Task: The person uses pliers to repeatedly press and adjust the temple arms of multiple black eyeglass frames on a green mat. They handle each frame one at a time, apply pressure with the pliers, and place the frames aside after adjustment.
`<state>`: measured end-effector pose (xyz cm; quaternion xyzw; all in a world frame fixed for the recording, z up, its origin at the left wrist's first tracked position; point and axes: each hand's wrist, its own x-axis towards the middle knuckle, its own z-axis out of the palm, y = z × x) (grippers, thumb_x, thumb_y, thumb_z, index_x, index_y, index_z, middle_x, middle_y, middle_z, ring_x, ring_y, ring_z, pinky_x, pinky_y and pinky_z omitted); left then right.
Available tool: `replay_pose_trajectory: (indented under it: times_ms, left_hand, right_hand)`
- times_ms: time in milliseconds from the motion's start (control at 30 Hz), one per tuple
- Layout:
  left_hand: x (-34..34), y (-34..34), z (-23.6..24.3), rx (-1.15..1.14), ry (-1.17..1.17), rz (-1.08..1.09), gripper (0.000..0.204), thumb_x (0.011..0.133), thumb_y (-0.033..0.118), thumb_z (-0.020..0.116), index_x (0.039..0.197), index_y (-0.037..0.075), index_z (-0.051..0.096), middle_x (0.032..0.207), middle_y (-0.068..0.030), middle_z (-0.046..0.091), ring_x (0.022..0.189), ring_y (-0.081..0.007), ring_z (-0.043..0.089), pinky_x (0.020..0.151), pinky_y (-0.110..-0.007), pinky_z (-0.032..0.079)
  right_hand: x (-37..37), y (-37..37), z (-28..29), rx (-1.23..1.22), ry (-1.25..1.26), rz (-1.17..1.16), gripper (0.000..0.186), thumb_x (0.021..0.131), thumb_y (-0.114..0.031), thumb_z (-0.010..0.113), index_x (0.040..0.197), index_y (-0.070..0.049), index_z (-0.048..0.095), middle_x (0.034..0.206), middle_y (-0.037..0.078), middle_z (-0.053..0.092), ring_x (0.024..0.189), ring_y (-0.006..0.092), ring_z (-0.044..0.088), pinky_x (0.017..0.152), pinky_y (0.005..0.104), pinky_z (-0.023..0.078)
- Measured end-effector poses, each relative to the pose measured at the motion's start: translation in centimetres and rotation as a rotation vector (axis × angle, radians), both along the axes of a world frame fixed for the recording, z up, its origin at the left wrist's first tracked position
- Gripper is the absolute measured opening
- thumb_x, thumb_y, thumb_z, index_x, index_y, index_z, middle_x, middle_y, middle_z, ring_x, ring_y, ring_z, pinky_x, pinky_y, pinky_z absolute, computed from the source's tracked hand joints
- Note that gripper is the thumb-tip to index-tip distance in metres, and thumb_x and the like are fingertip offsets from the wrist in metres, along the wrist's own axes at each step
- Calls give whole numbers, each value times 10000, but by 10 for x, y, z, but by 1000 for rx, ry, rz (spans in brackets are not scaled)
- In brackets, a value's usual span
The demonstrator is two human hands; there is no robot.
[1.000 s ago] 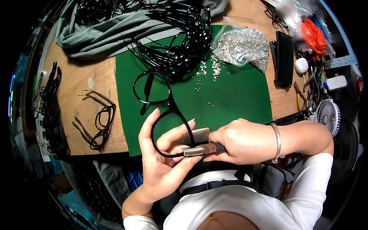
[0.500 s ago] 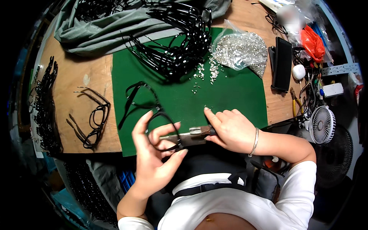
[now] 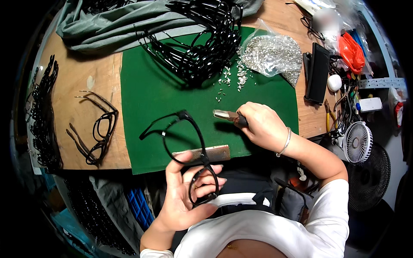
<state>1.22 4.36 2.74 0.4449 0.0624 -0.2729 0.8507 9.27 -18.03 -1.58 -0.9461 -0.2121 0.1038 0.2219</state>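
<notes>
Black eyeglasses [image 3: 204, 160] are gripped in my left hand [image 3: 178, 210] by the nearer rim, with thumb and fingers around it. One temple arm swings out over the green mat toward the left; the other I cannot make out. My right hand [image 3: 263, 128] is closed round the handles of pliers [image 3: 230, 115], whose jaws point left, apart from the glasses. Beneath the glasses, at the mat's front edge, lies a flat metal block [image 3: 220, 152]. Small silvery pieces [image 3: 241, 75] are scattered near a clear plastic bag [image 3: 271, 53] full of them.
A heap of black glasses frames [image 3: 193, 60] covers the back of the green mat [image 3: 146, 99]. More glasses [image 3: 101, 135] lie on the wood at left, beside a long stack [image 3: 45, 116]. At right are a phone on a stand [image 3: 317, 73], yellow-handled pliers [image 3: 329, 117] and a white fan [image 3: 358, 142].
The glasses in my left hand have come nearer my body and turned. My right hand has lifted the pliers up and away from the metal block and the glasses.
</notes>
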Motion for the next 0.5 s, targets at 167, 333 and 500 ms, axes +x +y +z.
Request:
replay_pose_trajectory:
  times_ms: [167,333,500]
  left_hand:
    - [-4,-4,-14,217,-88,-58,112,875,77,404,970,17,406,1016,-164,511,853,-187,569,726,-304,484]
    - [-9,-26,-23,303,-185,114,356,837,-24,466,1156,-48,310,950,-151,553,781,-138,584,699,-242,482]
    - [-8,-39,-21,313,-284,132,469,819,-67,443,1232,-16,226,1003,-165,504,796,-169,574,737,-268,470]
  right_hand:
    - [0,5,10,62,84,2,171,680,-70,572,815,-5,491,748,134,518,739,312,526,661,385,423]
    - [-15,26,47,454,305,-95,125,696,-47,575,800,-5,522,741,143,531,699,291,560,615,353,440]
    - [-31,53,27,887,298,-283,126,789,-88,585,804,1,496,691,62,523,577,113,527,512,249,424]
